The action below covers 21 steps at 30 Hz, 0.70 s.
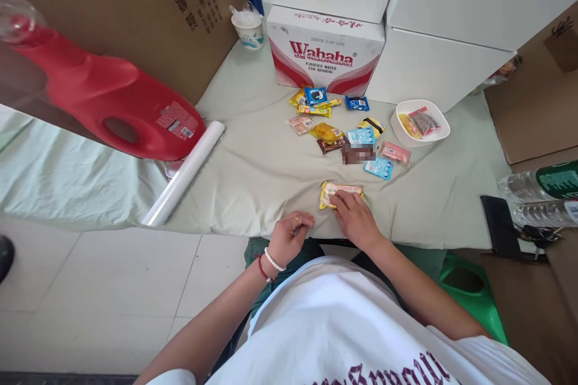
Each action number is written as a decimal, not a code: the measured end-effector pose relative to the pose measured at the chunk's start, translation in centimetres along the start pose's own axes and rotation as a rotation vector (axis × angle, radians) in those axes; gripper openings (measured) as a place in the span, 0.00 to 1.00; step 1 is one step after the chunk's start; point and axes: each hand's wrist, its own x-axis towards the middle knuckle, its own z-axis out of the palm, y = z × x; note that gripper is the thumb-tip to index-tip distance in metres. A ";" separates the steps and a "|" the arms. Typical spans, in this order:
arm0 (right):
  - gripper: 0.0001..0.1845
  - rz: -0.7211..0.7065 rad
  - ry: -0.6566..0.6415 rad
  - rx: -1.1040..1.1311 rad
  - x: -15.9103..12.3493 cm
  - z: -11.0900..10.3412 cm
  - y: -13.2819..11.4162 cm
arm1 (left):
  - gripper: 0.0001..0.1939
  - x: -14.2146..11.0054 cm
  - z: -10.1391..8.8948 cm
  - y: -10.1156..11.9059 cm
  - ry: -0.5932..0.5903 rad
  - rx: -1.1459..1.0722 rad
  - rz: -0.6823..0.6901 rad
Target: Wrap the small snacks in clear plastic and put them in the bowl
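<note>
A snack packet (329, 195) in a yellow and clear wrapper lies flat on the cloth near the table's front edge. My right hand (359, 221) has its fingers over the packet's top and near side, gripping it and hiding part of it. Just left of it, my left hand (291, 236) is loosely curled at the table edge, apart from the packet, with nothing visible in it. Beyond the hands lie several small wrapped snacks, among them light-blue packets (378, 168), a pink packet (395, 153), a yellow packet (326, 132) and dark-blue packets (356, 103).
A white bowl (445, 134) at the right holds two packets. A Wahaha carton (325, 54) stands at the back, a paper cup (249, 33) beside it. On the left are a red jug (121, 81) and a white roll (185, 174). Plastic bottles (519, 186) lie far right.
</note>
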 end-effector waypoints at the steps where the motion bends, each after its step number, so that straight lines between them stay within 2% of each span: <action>1: 0.23 0.012 -0.002 -0.011 0.6 -0.1 0.0 | 0.11 0.1 0.1 0.2 0.009 -0.011 -0.012; 5: 0.19 0.022 0.038 0.040 2.8 -1.0 0.2 | 0.10 0.6 0.6 0.8 0.094 -0.107 -0.110; 8: 0.18 0.077 0.142 0.251 3.2 -2.4 1.0 | 0.11 1.2 0.9 1.1 0.159 -0.167 -0.219; 10: 0.16 0.141 0.212 0.503 2.9 -3.4 1.8 | 0.15 1.7 1.3 1.3 0.173 -0.201 -0.274; 12: 0.16 0.233 0.228 0.852 2.4 -4.2 2.3 | 0.23 2.3 1.9 1.6 0.169 -0.256 -0.283; 14: 0.21 0.325 0.183 1.218 1.7 -4.4 2.3 | 0.32 3.1 2.7 2.1 0.130 -0.363 -0.264; 16: 0.27 0.377 0.116 1.465 1.0 -4.1 1.7 | 0.33 3.8 3.6 2.5 0.068 -0.503 -0.256; 18: 0.29 0.393 0.087 1.545 0.3 -3.4 0.8 | 0.28 4.3 4.6 2.8 0.030 -0.606 -0.270; 21: 0.29 0.344 0.075 1.471 -0.7 -2.0 -0.3 | 0.25 4.7 5.8 2.9 0.048 -0.618 -0.302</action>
